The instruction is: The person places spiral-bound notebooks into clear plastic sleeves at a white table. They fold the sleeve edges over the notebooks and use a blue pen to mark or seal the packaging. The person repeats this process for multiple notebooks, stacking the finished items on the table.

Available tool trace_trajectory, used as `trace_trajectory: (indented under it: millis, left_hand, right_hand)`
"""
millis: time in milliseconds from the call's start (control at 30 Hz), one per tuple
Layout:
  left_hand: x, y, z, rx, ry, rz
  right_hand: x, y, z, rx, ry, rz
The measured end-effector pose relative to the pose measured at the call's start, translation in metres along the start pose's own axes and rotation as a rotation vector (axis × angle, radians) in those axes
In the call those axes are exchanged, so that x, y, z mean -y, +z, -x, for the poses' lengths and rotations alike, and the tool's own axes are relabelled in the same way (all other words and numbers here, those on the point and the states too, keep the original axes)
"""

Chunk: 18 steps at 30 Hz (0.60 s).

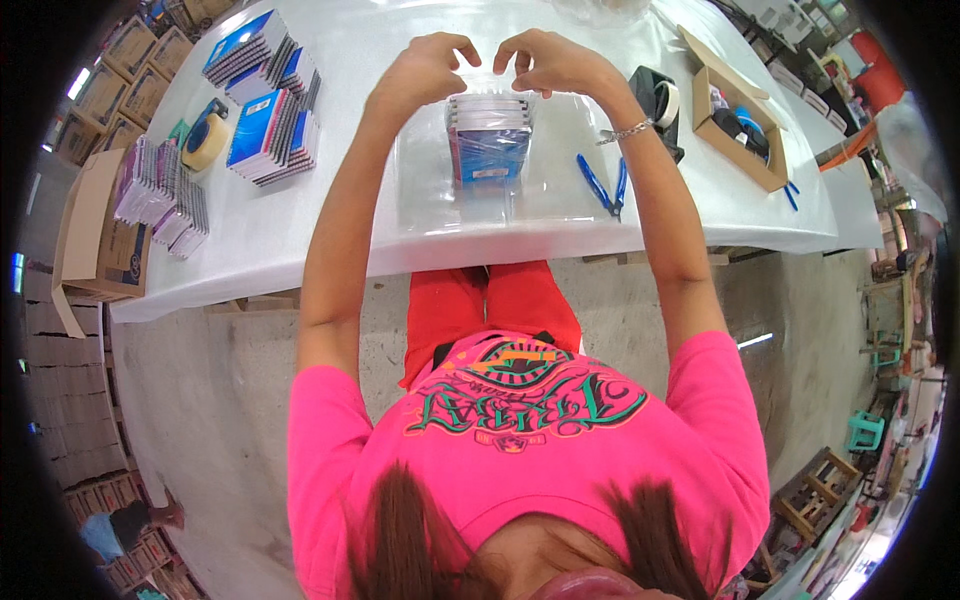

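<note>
Pink shirt — face cropped, hands pinching bag

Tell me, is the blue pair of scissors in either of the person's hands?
No, the blue scissors lie on the table, while both hands pinch the clear bag.

White-covered table, concrete floor, stacked cartons

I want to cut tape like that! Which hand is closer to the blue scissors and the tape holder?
The right hand. The blue scissors and the black tape dispenser lie on that side of the wrapped stack of booklets. The left hand would have to cross over the stack.
</note>
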State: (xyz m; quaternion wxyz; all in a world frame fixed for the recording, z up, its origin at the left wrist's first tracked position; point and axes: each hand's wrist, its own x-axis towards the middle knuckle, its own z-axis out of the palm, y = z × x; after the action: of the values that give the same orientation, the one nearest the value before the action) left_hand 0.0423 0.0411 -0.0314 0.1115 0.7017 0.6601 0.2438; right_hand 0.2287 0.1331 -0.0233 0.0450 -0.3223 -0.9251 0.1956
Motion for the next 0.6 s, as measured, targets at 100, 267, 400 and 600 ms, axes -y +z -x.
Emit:
trace_trajectory:
  millis: [100,267,400,600]
  left_hand:
    - [0.007,-0.019,0.005,-0.052,0.062,0.127]
    - [0.003,-0.028,0.019,-0.037,0.316,-0.019]
    - [0.005,-0.015,0.025,0.082,0.240,-0.029]
    - [-0.009,-0.007,0.056,-0.074,0.289,-0.234]
  right_hand:
    - [-0.011,-0.016,0.006,-0.197,-0.262,-0.316]
    - [0.001,-0.011,0.040,-0.196,-0.387,0.058]
    - [-0.001,0.012,0.033,-0.116,-0.412,-0.051]
    - [0.005,0.020,0.055,-0.293,-0.351,0.029]
